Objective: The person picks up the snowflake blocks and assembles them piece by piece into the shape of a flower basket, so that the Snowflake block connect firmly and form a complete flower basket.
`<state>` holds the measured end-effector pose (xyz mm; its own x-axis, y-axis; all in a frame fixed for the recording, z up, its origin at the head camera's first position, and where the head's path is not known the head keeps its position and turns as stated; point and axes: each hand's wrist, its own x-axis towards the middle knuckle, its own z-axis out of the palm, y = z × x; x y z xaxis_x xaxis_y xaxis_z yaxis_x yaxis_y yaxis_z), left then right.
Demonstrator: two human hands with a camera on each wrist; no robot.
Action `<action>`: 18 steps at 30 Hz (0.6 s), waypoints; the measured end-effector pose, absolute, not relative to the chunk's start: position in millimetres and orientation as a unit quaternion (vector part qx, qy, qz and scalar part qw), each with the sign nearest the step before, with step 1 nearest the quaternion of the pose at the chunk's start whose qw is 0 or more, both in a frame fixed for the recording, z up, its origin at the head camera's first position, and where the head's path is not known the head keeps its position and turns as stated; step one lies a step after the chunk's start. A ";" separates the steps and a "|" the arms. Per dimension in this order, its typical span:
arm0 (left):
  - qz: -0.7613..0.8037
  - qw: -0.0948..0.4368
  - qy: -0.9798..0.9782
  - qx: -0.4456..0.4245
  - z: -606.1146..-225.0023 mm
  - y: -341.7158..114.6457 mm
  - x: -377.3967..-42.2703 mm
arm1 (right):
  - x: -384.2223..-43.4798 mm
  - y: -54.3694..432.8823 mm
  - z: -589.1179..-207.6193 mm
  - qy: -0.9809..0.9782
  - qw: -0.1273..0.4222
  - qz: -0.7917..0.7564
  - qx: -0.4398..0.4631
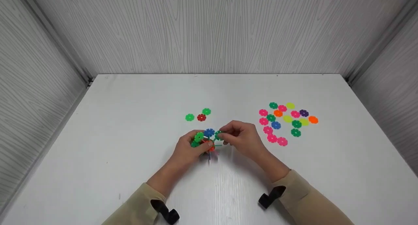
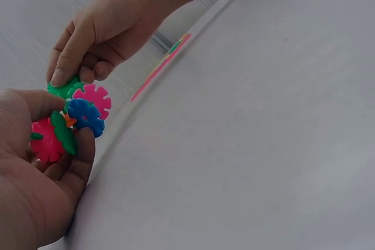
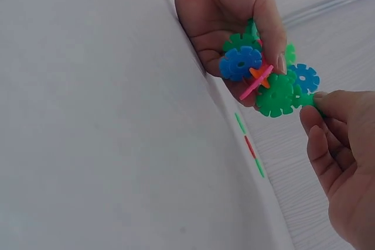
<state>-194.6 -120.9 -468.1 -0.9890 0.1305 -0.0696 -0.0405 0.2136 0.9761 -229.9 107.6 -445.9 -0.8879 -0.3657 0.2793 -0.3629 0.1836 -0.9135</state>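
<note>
Notched plastic flower discs in green, blue, pink and orange are slotted together into a cluster [image 3: 241, 62], held above the table. My left hand [image 1: 189, 148] grips it, the thumb across its orange-red middle [image 1: 211, 146]. On the cluster's right side, my right hand [image 1: 243, 136] pinches a green disc [image 1: 218, 135] between thumb and fingertips. That disc touches the cluster in the right wrist view; how deep it sits in a slot cannot be told. A blue disc [image 2: 86, 115] and a pink disc [image 2: 94, 99] stick out towards the left wrist camera.
On the white table [image 1: 130, 114], two light green discs and a red disc [image 1: 201, 117] lie beyond the hands. Several loose discs in pink, green, yellow, orange, blue and purple lie to the right, among them a pink disc [image 1: 282, 141]. Wood-grain panels [image 1: 209, 32] enclose the table.
</note>
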 end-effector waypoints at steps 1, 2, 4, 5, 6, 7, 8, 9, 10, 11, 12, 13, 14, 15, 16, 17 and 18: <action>0.627 0.069 0.776 0.028 -467.7 -120.6 -194.4 | -229.5 107.3 -446.3 0.770 0.003 -0.593 -0.234; 0.626 0.069 0.776 0.026 -467.2 -120.2 -194.2 | -229.1 107.0 -446.7 0.772 0.005 -0.592 -0.232; 0.625 0.068 0.777 0.022 -465.8 -119.5 -193.6 | -228.2 106.4 -447.1 0.775 0.010 -0.589 -0.227; 0.625 0.068 0.777 0.019 -465.3 -119.2 -193.3 | -228.0 106.2 -447.2 0.776 0.012 -0.589 -0.225; 0.626 0.067 0.777 0.016 -464.4 -118.8 -192.9 | -227.8 106.1 -447.0 0.777 0.015 -0.588 -0.224; 0.629 0.067 0.775 0.013 -463.7 -118.4 -192.7 | -227.9 106.2 -446.9 0.777 0.017 -0.588 -0.224; 0.632 0.067 0.772 0.012 -463.0 -118.0 -192.3 | -228.1 106.4 -446.7 0.777 0.019 -0.587 -0.225; 0.633 0.066 0.771 0.012 -462.4 -117.7 -192.0 | -228.6 106.8 -446.7 0.777 0.019 -0.587 -0.226; 0.635 0.066 0.770 0.015 -462.0 -117.4 -191.7 | -229.1 107.4 -446.4 0.776 0.019 -0.587 -0.229; 0.638 0.067 0.767 0.021 -462.0 -117.2 -191.6 | -229.9 108.1 -446.3 0.775 0.018 -0.587 -0.232; 0.641 0.070 0.764 0.028 -461.7 -117.1 -191.5 | -230.7 109.0 -446.3 0.773 0.016 -0.588 -0.236; 0.644 0.072 0.760 0.037 -462.1 -117.1 -191.5 | -231.6 110.1 -446.4 0.772 0.013 -0.589 -0.240; 0.648 0.075 0.756 0.047 -462.3 -117.3 -191.6 | -232.4 111.1 -446.6 0.771 0.011 -0.588 -0.244; 0.655 0.080 0.749 0.055 -462.6 -117.6 -191.7 | -233.0 112.1 -446.5 0.771 0.009 -0.587 -0.246; 0.663 0.086 0.741 0.062 -463.1 -118.3 -191.9 | -233.8 113.0 -446.6 0.772 0.007 -0.586 -0.249; 0.671 0.092 0.733 0.066 -463.5 -118.9 -192.0 | -234.3 113.9 -446.6 0.772 0.007 -0.585 -0.250; 0.677 0.099 0.727 0.069 -463.7 -119.6 -192.2 | -234.8 114.7 -446.8 0.772 0.007 -0.584 -0.250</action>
<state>-192.2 -119.6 -463.7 -0.9711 0.2333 -0.0504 -0.0337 0.0751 0.9966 -234.8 114.7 -446.8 -0.8745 -0.3949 0.2817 -0.3788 0.1932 -0.9051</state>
